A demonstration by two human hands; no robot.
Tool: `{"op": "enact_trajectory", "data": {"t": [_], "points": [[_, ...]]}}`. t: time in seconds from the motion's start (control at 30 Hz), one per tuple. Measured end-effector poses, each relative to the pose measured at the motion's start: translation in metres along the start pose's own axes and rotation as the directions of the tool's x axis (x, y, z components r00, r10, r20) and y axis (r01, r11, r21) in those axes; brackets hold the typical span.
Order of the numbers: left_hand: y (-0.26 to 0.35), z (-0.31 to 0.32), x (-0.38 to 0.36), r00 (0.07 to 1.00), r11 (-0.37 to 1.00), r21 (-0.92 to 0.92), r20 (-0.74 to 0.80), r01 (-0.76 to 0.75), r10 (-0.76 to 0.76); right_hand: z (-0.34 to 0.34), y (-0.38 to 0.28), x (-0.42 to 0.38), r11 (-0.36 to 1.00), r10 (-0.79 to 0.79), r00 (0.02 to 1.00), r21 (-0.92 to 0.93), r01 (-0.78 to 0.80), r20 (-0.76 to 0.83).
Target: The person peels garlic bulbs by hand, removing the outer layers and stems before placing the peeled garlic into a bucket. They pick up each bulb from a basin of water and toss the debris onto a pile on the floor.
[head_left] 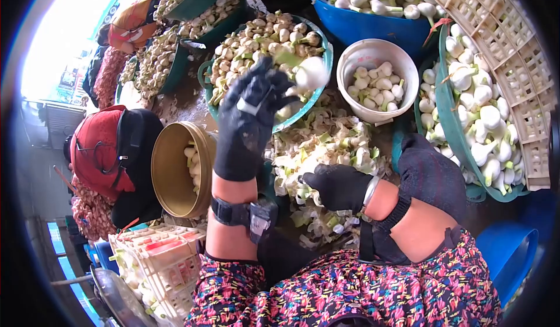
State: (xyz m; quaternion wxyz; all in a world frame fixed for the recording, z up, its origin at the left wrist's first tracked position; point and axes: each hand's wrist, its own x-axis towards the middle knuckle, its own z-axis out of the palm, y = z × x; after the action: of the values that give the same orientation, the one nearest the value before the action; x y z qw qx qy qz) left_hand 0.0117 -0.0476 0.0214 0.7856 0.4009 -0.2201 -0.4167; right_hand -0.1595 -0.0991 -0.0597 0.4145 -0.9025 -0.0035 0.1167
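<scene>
My left hand (251,108), in a black glove with a light band round the fingers, is raised over a green tub (327,64) heaped with garlic bulbs (248,47). Its fingers are apart and partly curled. Just right of the fingertips, a peeled white garlic bulb (312,73) with a greenish stem is smeared by motion and appears free of the hand. Lower down, my right hand (338,187), also black-gloved, is closed above a pile of garlic skins (321,146). Whatever its fingers hold is hidden.
A white bucket (344,88) of peeled bulbs stands beyond the skins. Blue (361,27) and green (452,111) tubs of garlic lie farther back and right, beside a plastic crate (507,53). A tan bucket (166,169) and a person in red (99,152) are at left.
</scene>
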Motion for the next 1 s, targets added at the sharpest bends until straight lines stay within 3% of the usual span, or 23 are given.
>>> {"op": "enact_trajectory", "data": {"t": [0.07, 0.13, 0.17, 0.2, 0.23, 0.27, 0.33, 0.4, 0.57, 0.67, 0.73, 0.77, 0.8, 0.87, 0.93, 0.97, 1.0], "points": [[-0.002, -0.002, 0.024, 0.999, 0.987, 0.155, -0.002, -0.036, 0.037, -0.021, -0.007, -0.001, 0.996, 0.066, 0.998, -0.063, -0.067, -0.024], [-0.027, -0.037, 0.044, 0.990, 0.922, 0.381, -0.138, 0.070, -0.018, -0.037, -0.008, -0.008, 0.997, 0.056, 0.987, 0.051, -0.049, -0.152], [-0.041, -0.056, 0.050, 0.988, 0.759, 0.636, -0.141, 0.143, -0.067, -0.039, -0.005, -0.009, 0.998, 0.046, 0.979, 0.042, -0.038, -0.197], [-0.072, -0.094, 0.057, 0.993, 0.562, 0.819, -0.112, 0.116, -0.042, -0.040, -0.002, -0.009, 0.999, 0.036, 0.970, 0.032, -0.029, -0.241], [-0.083, -0.114, 0.060, 0.986, -0.009, 0.988, 0.156, -0.157, -0.061, -0.042, -0.002, -0.012, 0.997, 0.067, 0.953, 0.046, -0.056, -0.294], [-0.109, -0.138, 0.067, 0.983, -0.189, 0.968, 0.148, -0.167, -0.109, -0.042, -0.003, -0.014, 0.995, 0.099, 0.934, 0.059, -0.083, -0.345], [-0.131, -0.141, 0.079, 0.957, -0.450, 0.886, -0.025, -0.113, -0.289, -0.042, 0.005, -0.017, 0.992, 0.084, 0.945, -0.063, -0.109, -0.317], [-0.155, -0.155, 0.096, 0.948, -0.521, 0.842, -0.035, -0.142, -0.316, -0.051, 0.003, -0.017, 0.992, 0.122, 0.953, 0.005, -0.125, -0.277], [-0.193, -0.185, 0.135, 0.913, -0.524, 0.837, -0.080, -0.156, -0.401, -0.060, 0.012, -0.011, 0.978, 0.208, 0.954, 0.068, -0.197, -0.215], [-0.177, -0.186, 0.131, 0.926, -0.483, 0.865, -0.063, -0.135, -0.372, -0.058, 0.012, -0.009, 0.984, 0.178, 0.930, 0.069, -0.164, -0.322], [-0.174, -0.210, 0.126, 0.996, 0.021, 0.998, 0.056, -0.054, -0.075, -0.058, 0.013, -0.006, 0.985, 0.163, 0.914, 0.110, -0.131, -0.373], [-0.159, -0.193, 0.120, 0.997, 0.172, 0.984, -0.038, 0.050, -0.072, -0.058, 0.012, -0.006, 0.981, 0.185, 0.914, 0.117, -0.153, -0.360], [-0.137, -0.176, 0.110, 0.945, 0.452, 0.834, -0.235, 0.316, -0.228, -0.057, 0.011, -0.005, 0.983, 0.174, 0.917, 0.119, -0.140, -0.358], [-0.098, -0.141, 0.083, 0.903, 0.749, 0.508, -0.190, 0.425, -0.384, -0.054, 0.010, -0.001, 0.965, 0.256, 0.840, 0.175, -0.194, -0.478], [-0.069, -0.104, 0.054, 0.877, 0.823, 0.304, -0.122, 0.479, -0.465, -0.047, 0.017, 0.006, 0.979, 0.206, 0.743, 0.141, -0.151, -0.636], [-0.046, -0.067, 0.035, 0.894, 0.826, 0.348, -0.101, 0.443, -0.437, -0.054, 0.012, 0.008, 0.950, 0.291, 0.759, 0.270, -0.156, -0.583], [-0.042, -0.067, 0.021, 0.963, 0.735, 0.668, 0.104, 0.118, -0.250, -0.047, 0.020, 0.014, 0.964, 0.239, 0.699, 0.253, -0.086, -0.674]]}}
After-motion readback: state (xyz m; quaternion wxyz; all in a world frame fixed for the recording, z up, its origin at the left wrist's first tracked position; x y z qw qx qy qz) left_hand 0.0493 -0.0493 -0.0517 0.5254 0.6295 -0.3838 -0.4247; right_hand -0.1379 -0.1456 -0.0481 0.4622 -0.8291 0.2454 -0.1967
